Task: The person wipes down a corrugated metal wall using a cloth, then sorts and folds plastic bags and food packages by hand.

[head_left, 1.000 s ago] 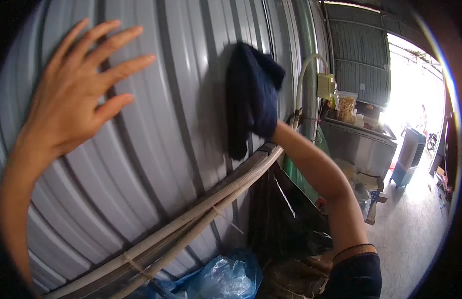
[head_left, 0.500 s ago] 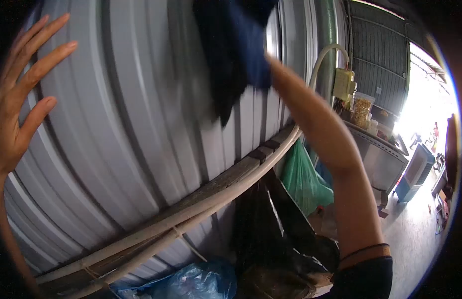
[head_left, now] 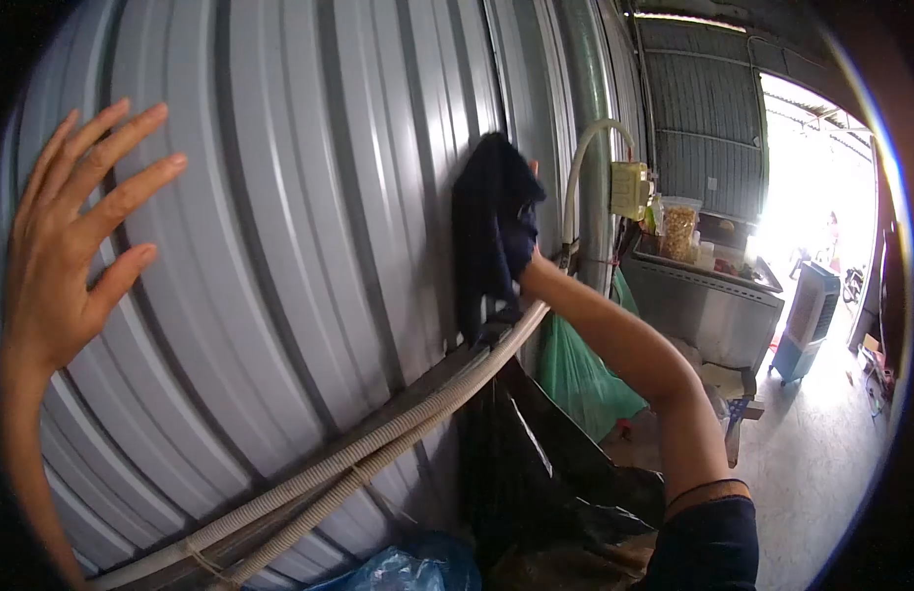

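The right hand (head_left: 532, 264) holds a dark blue cloth (head_left: 493, 231) up against a grey corrugated metal wall (head_left: 309, 197). The cloth covers most of that hand, with one fingertip showing past its right edge; the fingers are holding the cloth, but how tightly they curl cannot be told. The cloth hangs in loose folds, its lower end coming down near a pair of pale ribbed hoses (head_left: 378, 438) that run slantwise along the wall. The right forearm reaches in from the lower right, out of a dark sleeve (head_left: 703, 542).

The left hand (head_left: 77, 236) is raised at the far left, well apart from the cloth, its back to the camera. It holds nothing, and its fingers are spread wide in front of the wall; whether they touch the metal cannot be told.

Below the right forearm hangs a green plastic bag (head_left: 580, 379), with black plastic sheeting (head_left: 536, 453) beside it and a blue plastic bag (head_left: 407, 573) at the bottom edge. To the right of the cloth, a curved pale tube (head_left: 580, 163) rises to a yellowish box (head_left: 629, 190). Farther back, a clear jar (head_left: 679, 234) stands on a metal bench (head_left: 703, 310), and an air cooler (head_left: 807, 320) stands on the floor (head_left: 782, 443).
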Demonstrator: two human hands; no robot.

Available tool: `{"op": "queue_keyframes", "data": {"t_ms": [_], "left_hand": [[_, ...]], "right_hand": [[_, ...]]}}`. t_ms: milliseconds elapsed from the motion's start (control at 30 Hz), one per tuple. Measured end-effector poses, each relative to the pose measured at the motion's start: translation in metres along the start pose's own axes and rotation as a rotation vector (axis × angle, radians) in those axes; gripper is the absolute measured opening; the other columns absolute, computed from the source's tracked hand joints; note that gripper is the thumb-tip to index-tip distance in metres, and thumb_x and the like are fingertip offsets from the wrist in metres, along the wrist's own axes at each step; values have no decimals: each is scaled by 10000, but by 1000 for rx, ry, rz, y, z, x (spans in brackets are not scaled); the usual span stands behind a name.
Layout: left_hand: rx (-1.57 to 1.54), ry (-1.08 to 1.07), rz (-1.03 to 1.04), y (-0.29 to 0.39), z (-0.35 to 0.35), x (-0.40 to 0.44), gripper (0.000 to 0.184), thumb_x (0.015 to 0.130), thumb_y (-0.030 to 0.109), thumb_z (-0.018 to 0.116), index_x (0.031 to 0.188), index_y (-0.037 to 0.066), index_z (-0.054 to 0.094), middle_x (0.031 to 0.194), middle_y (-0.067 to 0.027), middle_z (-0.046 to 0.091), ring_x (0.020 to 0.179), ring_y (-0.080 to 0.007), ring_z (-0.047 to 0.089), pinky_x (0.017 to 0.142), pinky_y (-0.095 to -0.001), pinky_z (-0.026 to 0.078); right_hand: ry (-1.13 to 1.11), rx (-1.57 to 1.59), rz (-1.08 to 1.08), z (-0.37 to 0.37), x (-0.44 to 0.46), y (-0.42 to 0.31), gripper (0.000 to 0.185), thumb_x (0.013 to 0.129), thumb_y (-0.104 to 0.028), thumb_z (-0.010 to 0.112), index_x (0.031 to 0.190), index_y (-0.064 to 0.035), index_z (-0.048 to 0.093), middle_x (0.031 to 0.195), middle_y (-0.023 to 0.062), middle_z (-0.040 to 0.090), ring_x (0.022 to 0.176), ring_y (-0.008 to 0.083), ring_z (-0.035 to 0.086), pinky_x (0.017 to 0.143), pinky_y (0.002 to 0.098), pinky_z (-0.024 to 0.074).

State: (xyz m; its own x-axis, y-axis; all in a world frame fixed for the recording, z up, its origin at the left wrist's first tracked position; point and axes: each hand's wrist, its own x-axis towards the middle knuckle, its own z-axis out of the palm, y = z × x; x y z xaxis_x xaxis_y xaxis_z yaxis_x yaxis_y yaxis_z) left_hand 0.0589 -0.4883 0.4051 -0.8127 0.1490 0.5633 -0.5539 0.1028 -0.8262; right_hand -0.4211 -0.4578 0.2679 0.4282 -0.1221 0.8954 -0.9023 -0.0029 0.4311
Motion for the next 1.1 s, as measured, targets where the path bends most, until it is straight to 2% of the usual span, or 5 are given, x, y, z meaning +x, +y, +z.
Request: {"op": "queue_keyframes", "data": {"t_ms": [167,233,267,767,1100], "left_hand": [[-33,13,-26,2,2,-1,535,883,267,556,1404,297,439,1527,-30,326,1433,-265,232,1195,-528,140],[-22,9,-24,1,2,-1,546,877,276,562,1407,299,433,1528,-26,323,1435,-262,228,1196,-525,141],[-17,7,-22,1,2,-1,546,877,276,562,1407,299,433,1528,-26,323,1435,-262,228,1196,-525,141],[-16,-39,-63,6,-11,5,579,801,198,628,1357,287,494,1496,-28,379,1423,-257,266,1199,-513,163],[187,-132,47,-10,-1,-1,530,952,494,395,1416,240,423,1531,-100,301,1444,-304,190,1174,-566,96]], "right_hand": [[198,-224,71,62,65,101,650,901,-445,571,1434,-113,401,1396,127,476,1318,350,408,1181,515,37],[77,-232,242,51,100,109,623,918,-448,545,1423,-111,409,1446,111,422,1349,303,374,1159,444,180],[98,142,407,54,114,110,611,925,-455,527,1421,-119,408,1461,106,406,1348,294,376,1142,413,234],[-62,45,71,-11,-5,59,666,872,-460,584,1405,-154,330,1462,116,315,1351,325,305,1102,498,236],[107,375,673,39,55,254,720,833,-464,625,1394,-180,274,1464,123,249,1353,347,253,1074,558,237]]}}
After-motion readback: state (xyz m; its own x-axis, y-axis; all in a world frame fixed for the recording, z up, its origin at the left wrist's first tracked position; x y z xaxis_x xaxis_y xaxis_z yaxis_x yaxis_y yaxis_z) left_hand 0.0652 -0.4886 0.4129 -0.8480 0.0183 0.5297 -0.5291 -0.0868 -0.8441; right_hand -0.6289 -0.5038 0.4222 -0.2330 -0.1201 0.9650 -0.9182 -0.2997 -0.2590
